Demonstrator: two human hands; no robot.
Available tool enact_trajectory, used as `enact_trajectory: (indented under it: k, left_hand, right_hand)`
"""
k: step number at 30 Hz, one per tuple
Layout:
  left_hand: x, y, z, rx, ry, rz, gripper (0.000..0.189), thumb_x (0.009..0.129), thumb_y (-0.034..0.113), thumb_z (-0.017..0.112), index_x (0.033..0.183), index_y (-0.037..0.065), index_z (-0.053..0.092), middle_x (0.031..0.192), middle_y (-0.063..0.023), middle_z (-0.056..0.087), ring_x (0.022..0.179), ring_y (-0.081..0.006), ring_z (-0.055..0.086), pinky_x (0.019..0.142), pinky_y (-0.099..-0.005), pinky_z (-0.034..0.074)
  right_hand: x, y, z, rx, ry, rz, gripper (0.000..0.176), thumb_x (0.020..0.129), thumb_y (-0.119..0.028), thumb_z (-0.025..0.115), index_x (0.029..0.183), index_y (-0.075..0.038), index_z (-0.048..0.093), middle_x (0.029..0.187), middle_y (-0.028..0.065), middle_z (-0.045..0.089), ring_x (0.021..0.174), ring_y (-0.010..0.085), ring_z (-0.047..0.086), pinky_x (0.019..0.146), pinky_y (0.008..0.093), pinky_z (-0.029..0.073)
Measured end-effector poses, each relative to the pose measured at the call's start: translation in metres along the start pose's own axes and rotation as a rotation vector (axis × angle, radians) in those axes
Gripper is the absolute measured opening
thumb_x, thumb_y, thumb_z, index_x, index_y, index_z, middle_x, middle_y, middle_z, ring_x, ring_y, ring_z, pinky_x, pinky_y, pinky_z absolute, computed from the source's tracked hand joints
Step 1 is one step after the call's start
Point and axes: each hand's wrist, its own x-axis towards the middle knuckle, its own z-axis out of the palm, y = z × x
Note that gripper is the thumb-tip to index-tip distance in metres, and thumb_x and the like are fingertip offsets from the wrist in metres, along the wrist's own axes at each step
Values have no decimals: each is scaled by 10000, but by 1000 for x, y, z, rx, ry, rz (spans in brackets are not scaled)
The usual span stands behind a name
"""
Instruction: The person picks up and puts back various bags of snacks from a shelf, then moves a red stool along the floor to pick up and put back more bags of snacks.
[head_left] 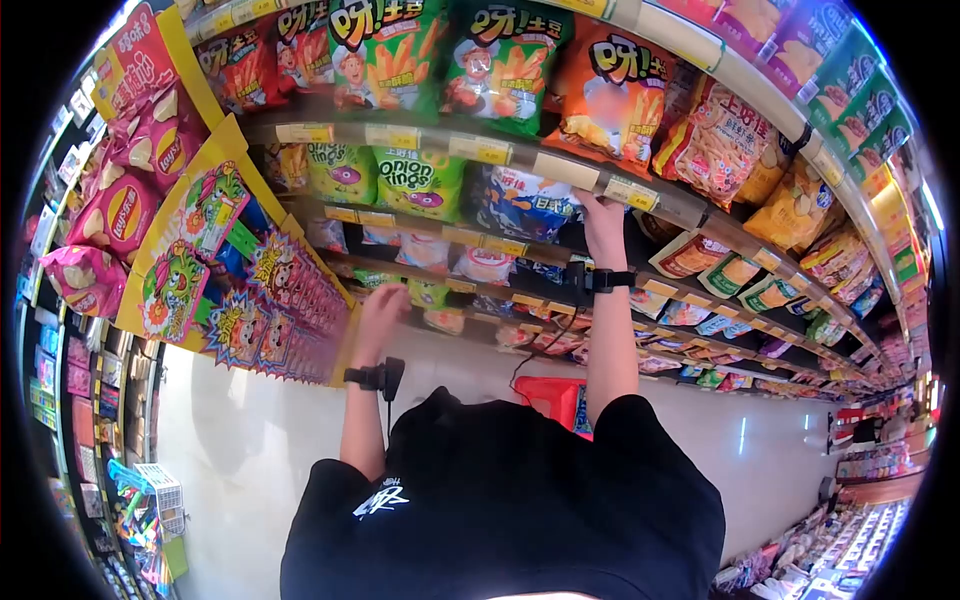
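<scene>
Red basket [553, 396] on the floor beyond the black shirt [505, 490]; a blue-green item shows inside, type unclear. Yellow-edged cardboard display [178, 215] at left holds spiky-bordered packets [300, 275]; pink bags [130, 215] marked "Lay's" sit beside it.

Upper shelf: green bags [500, 70] and an orange bag [608, 100], all reading "呀!土豆". Shelf below: green bags [418, 180] reading "Onion Rings" and a blue-and-white bag [522, 203] reading "日式".

Right arm extends up to this lower shelf. Right hand [602, 222] is partly closed, fingertips at the blue-and-white bag's right edge; firmness of hold cannot be told. Left arm is bent; left hand [382, 308] is blurred, loosely curled, apparently holding nothing, near the lower shelves.
</scene>
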Motion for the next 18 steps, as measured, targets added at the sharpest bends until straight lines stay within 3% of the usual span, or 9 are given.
enact_trajectory:
  k: [3, 4, 7, 12, 14, 17, 18]
  left_hand:
    - [34, 25, 6, -6, -105, 210, 208, 900, 107, 505, 1088, 26, 540, 986, -32, 601, 845, -111, 569, 745, -238, 447]
    - [43, 38, 10, -27, -150, 298, 217, 899, 104, 509, 1099, 28, 538, 1005, -32, 597, 872, -112, 565, 765, -240, 443]
    - [70, 68, 18, -5, -191, 314, 285, 864, 97, 552, 1142, 37, 526, 1023, -49, 589, 915, -107, 553, 751, -239, 456]
    - [104, 90, 28, -27, -286, 420, 341, 894, 87, 518, 1229, 49, 466, 1133, -51, 540, 980, -120, 542, 810, -246, 436]
    - [112, 84, 30, -5, -294, 400, 394, 868, 93, 555, 1248, 57, 456, 1192, -81, 513, 970, -115, 537, 823, -239, 437]
    - [73, 106, 27, -82, -511, 216, 566, 777, 127, 667, 1281, 57, 420, 1176, -121, 540, 1051, -218, 532, 858, -306, 439]
    - [71, 85, 33, 13, -475, 387, 658, 734, 144, 706, 1304, 54, 389, 1213, -148, 507, 1102, -250, 499, 901, -334, 416]
  right_hand:
    - [-13, -17, -1, -114, -105, 158, 337, 795, -38, 659, 1095, 19, 518, 1020, 33, 584, 920, 131, 547, 837, 274, 417]
    - [-19, -18, 4, -98, -70, 126, 237, 809, -76, 637, 993, 64, 582, 1015, 89, 603, 855, 112, 559, 691, 244, 433]
    - [-26, -17, 2, -123, -107, 105, 233, 796, -62, 641, 984, 65, 586, 986, 68, 606, 836, 124, 565, 718, 249, 437]
    - [-54, -17, -6, -382, -398, -25, 123, 700, 20, 674, 732, -24, 564, 853, 31, 596, 822, 120, 551, 785, 264, 430]
    - [-77, -28, 8, -398, -295, -121, 127, 700, 66, 650, 735, -12, 557, 826, 52, 592, 839, 169, 571, 824, 299, 433]
    - [-106, -45, 35, -268, -157, -259, 148, 699, 121, 616, 734, -6, 550, 813, 68, 584, 861, 207, 583, 854, 313, 430]
    - [-115, -49, 41, -279, -78, -269, 151, 706, 130, 605, 728, -7, 544, 804, 57, 574, 845, 182, 574, 842, 301, 437]
